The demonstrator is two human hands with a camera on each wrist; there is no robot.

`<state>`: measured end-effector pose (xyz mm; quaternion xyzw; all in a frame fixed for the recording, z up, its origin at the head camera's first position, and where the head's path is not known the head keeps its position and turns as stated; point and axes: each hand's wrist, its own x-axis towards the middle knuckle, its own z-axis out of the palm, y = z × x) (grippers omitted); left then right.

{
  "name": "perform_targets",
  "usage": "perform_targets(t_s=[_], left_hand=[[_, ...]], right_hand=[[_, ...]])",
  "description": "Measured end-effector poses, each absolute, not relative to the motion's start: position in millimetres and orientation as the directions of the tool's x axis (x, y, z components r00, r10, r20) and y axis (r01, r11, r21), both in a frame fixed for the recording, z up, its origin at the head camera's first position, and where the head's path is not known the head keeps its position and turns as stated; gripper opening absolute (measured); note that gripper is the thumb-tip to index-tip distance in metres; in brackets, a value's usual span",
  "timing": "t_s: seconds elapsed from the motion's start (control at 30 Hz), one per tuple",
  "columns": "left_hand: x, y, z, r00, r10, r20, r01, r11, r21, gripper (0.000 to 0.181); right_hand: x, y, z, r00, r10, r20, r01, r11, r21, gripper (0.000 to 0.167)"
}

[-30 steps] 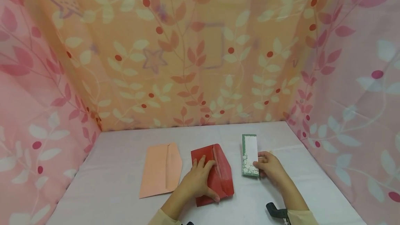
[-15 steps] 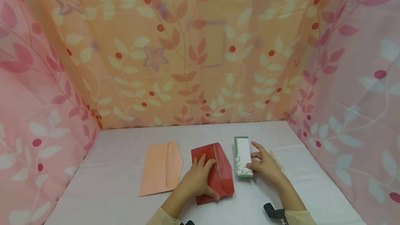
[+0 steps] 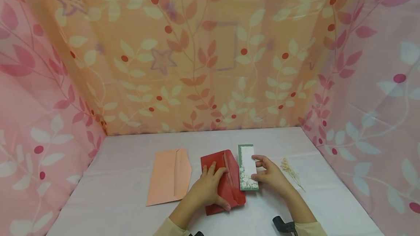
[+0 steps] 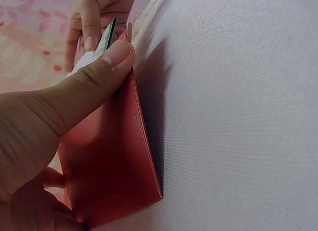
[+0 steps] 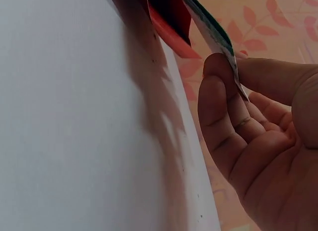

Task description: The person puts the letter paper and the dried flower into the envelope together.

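Observation:
A red envelope [image 3: 226, 183] lies with its flap side to the right. My left hand [image 3: 208, 188] rests on it, fingers spread over the upper face and thumb by the near edge, as the left wrist view [image 4: 94, 87] also shows. A narrow white card with a green floral border [image 3: 247, 174] is pinched between thumb and fingers of my right hand [image 3: 270, 174]. The card's left edge overlaps the red flap in the head view. In the right wrist view the card [image 5: 213, 30] is raised above the table, beside the envelope's opening [image 5: 171, 22].
A peach envelope [image 3: 165, 177] lies left of the red one, its flap also to the right. A small sprig of dried flowers [image 3: 290, 170] lies right of my right hand. Floral fabric [image 3: 197, 83] hangs round the back and sides of the white-covered table [image 3: 124, 177].
My right hand has brought the card leftward, from beside the red envelope to over its flap. The dried sprig has come into full sight. My left hand stays on the red envelope.

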<state>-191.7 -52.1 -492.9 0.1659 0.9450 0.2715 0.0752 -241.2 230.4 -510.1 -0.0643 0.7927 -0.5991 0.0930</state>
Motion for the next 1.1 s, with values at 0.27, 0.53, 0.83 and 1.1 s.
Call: perform_targets(t_s=[0.27,0.53,0.83,1.1], left_hand=[[-192,-52,-493,-0.932,0.36,-0.045,0.282,0.796,0.535,0.108],[-191,-52,-493,-0.932,0.36,-0.047,0.287,0.809,0.513,0.106],[-191,-51,-490,-0.929,0.366,-0.049,0.291,0.807,0.514,0.105],[-192,-52,-493,-0.926,0.375,-0.029,0.31,0.805,0.505,0.107]], right_hand=[[-237,219,-515,-0.943,-0.327,-0.069,-0.02,0.263,-0.965,0.076],[-235,206,-524,-0.915,-0.399,-0.061,-0.029,0.215,-0.976,0.075],[-234,201,-526,-0.906,-0.417,-0.074,-0.027,0.23,-0.973,0.075],[-232,199,-526,-0.894,-0.445,-0.055,-0.073,0.265,-0.961,0.072]])
